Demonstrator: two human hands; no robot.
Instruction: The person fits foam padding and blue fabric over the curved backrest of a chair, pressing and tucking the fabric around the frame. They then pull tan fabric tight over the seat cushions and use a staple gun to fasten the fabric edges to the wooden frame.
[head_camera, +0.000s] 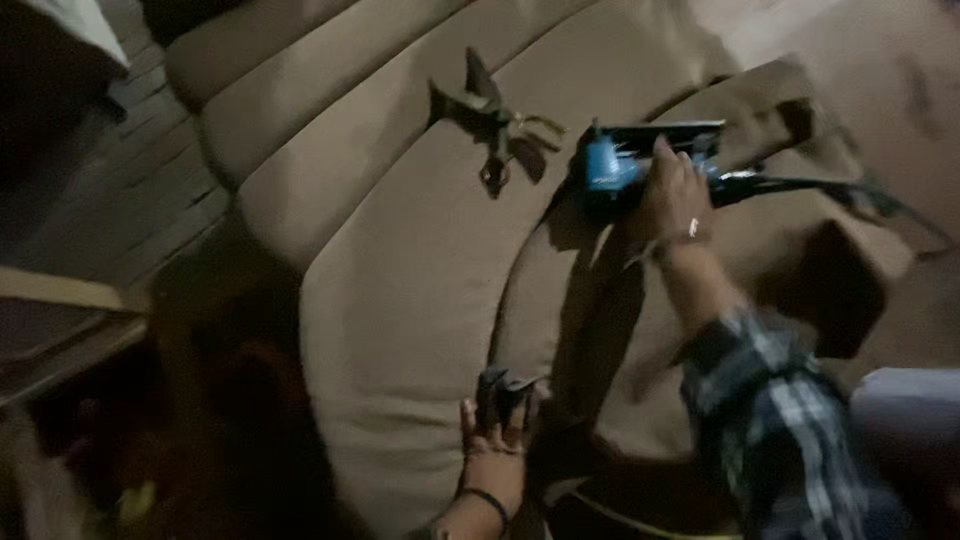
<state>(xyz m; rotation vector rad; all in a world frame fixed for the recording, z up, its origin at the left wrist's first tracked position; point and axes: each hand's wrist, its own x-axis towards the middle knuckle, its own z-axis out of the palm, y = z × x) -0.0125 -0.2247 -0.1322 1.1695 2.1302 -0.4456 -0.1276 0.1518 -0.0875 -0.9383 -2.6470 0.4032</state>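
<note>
On the tan upholstered sofa cushions (400, 260), right hand (672, 190) clenched round a blue and black handheld power stapler (625, 160), pressed against the fabric near a seam. Left hand (495, 445) grips a small dark two-pronged object (503, 393) at the cushion's lower edge. Dark scissors-like tool (490, 110) lies apart, upper cushion.
</note>
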